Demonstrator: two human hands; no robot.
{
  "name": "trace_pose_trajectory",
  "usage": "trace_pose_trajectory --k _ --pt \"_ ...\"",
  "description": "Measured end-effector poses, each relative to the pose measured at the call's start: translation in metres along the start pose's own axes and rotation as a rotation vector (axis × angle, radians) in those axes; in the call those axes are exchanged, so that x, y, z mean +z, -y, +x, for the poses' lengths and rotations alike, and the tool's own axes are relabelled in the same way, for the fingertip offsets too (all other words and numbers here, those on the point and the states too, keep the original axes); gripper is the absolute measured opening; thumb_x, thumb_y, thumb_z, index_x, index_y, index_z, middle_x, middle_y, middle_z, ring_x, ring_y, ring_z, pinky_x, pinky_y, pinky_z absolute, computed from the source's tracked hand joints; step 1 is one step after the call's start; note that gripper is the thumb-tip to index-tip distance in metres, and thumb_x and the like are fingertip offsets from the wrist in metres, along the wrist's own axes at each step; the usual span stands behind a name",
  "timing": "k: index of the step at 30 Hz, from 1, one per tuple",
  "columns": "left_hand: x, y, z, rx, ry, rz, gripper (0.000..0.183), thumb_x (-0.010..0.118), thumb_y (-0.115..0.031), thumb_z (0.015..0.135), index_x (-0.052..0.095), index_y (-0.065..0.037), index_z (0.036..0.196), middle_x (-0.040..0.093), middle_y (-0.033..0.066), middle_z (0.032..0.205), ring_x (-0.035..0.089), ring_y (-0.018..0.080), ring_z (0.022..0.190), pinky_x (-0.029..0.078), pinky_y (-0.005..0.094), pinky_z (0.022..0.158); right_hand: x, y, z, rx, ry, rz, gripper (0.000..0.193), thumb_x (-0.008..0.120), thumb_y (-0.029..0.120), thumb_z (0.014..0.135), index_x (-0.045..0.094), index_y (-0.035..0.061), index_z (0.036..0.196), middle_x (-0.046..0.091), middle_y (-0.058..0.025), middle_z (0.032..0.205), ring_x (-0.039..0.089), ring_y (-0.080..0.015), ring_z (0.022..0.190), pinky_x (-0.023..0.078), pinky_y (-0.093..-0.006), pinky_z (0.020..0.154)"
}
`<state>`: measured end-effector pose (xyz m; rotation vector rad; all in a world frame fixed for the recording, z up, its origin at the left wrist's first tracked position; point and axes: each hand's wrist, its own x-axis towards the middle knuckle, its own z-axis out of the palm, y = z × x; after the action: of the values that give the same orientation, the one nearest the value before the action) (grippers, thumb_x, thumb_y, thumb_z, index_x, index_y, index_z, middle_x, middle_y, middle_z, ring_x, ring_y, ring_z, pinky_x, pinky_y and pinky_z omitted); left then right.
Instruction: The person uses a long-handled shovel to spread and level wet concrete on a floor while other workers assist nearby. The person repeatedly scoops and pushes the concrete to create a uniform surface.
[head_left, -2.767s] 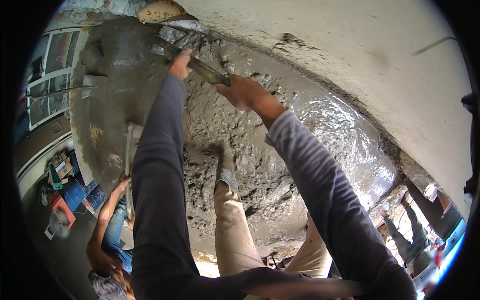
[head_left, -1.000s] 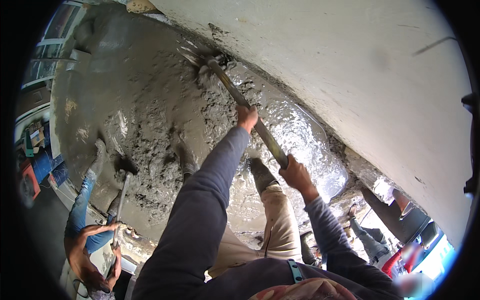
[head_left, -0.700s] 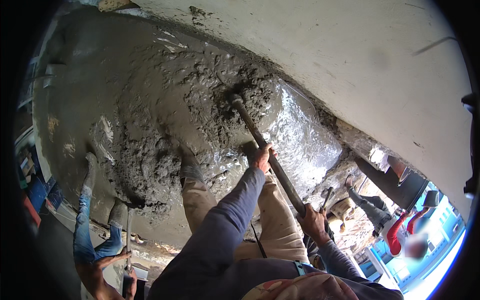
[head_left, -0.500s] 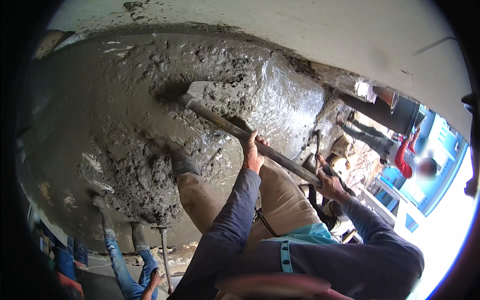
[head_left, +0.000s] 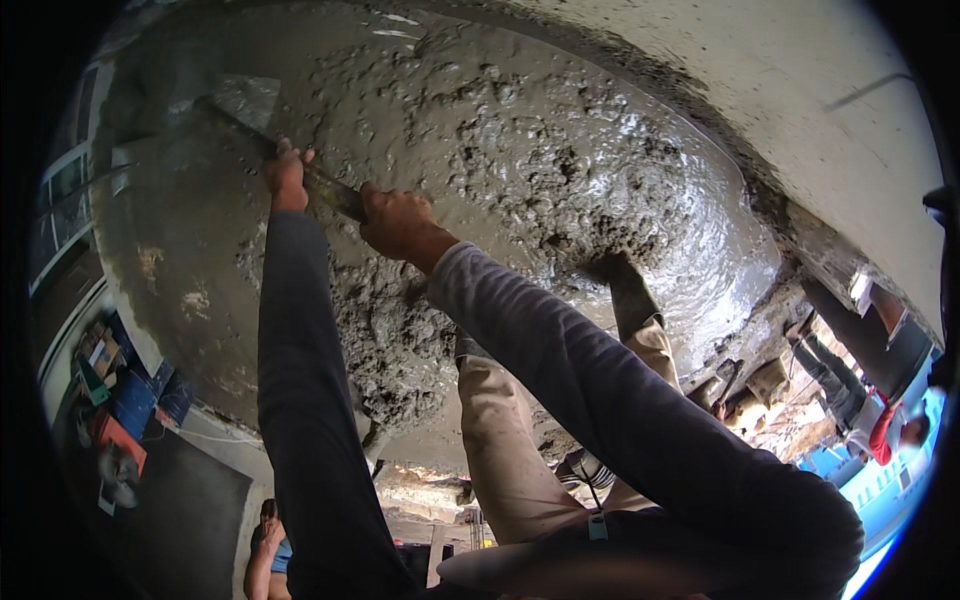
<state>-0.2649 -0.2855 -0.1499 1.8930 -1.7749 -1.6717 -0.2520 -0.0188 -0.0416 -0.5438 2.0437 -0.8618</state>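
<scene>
Both my hands grip the wooden handle of a long hoe (head_left: 335,193), its shaft slanting up to the far left. My left hand (head_left: 287,178) is wrapped round the shaft nearer the blade. Closer to the handle's rear end, my right hand (head_left: 398,222) is closed around it. The muddy blade (head_left: 247,99) rests at or in the surface of the wet grey concrete (head_left: 420,150); its lower part cannot be made out. My legs in tan trousers (head_left: 500,420) stand in the lumpy mix, and one dark boot (head_left: 630,292) is sunk into it.
A pale wall (head_left: 780,90) borders the concrete at far right. Several boxes and an orange-red object (head_left: 120,440) stand at left beside a dark floor (head_left: 190,510). One person (head_left: 268,560) is at lower left, another in red sleeves (head_left: 882,432) at far right.
The hoe and both hands have swung to the far left, stretching my arms out. The view has shifted left too, and the jeans-clad legs at lower left no longer show.
</scene>
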Motion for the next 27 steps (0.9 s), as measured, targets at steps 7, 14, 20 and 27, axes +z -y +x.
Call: trace_pose_trajectory --k 7,14,20,27 --pt "0.049 0.038 -0.069 -0.249 0.112 0.243 0.038 0.067 -0.038 0.102 0.06 -0.006 0.121 0.059 0.0048 0.097 0.073 0.0261 0.08 0.065 0.0449 0.068 -0.05 -0.053 -0.146 0.178 0.119 0.044 0.035 0.062 0.017 0.095 0.049 0.0007 0.124 0.073 -0.0271 0.089 0.075 -0.0436 0.081 0.061 -0.0552 0.076" --pt "0.15 0.197 -0.317 -0.414 0.22 -0.209 0.035 0.066 -0.021 0.103 0.058 0.01 0.116 0.064 0.0131 0.097 0.076 0.032 0.088 0.066 0.0323 0.067 -0.14 -0.146 -0.392 0.37 0.116 -0.218 0.039 0.073 0.025 0.09 0.052 0.0071 0.117 0.072 -0.0258 0.081 0.071 -0.0484 0.075 0.056 -0.0591 0.068" --pt "0.215 0.262 -0.577 -0.79 0.321 -0.745 0.019 0.075 -0.016 0.094 0.059 -0.007 0.093 0.06 0.0039 0.081 0.065 0.0187 0.07 0.058 0.0353 0.063 -0.259 -0.233 -0.586 0.455 0.212 -0.46 0.035 0.079 0.026 0.081 0.061 0.0102 0.106 0.075 -0.0172 0.091 0.072 -0.0418 0.079 0.057 -0.053 0.069" --pt "0.141 0.207 -0.596 -1.185 0.327 -1.015 0.027 0.077 -0.025 0.093 0.056 -0.011 0.084 0.055 0.003 0.07 0.06 0.0217 0.064 0.053 0.0396 0.066 -0.265 -0.208 -0.604 0.497 0.255 -0.479 0.033 0.084 0.021 0.076 0.062 0.0111 0.098 0.072 -0.0143 0.082 0.071 -0.0408 0.075 0.056 -0.0533 0.069"
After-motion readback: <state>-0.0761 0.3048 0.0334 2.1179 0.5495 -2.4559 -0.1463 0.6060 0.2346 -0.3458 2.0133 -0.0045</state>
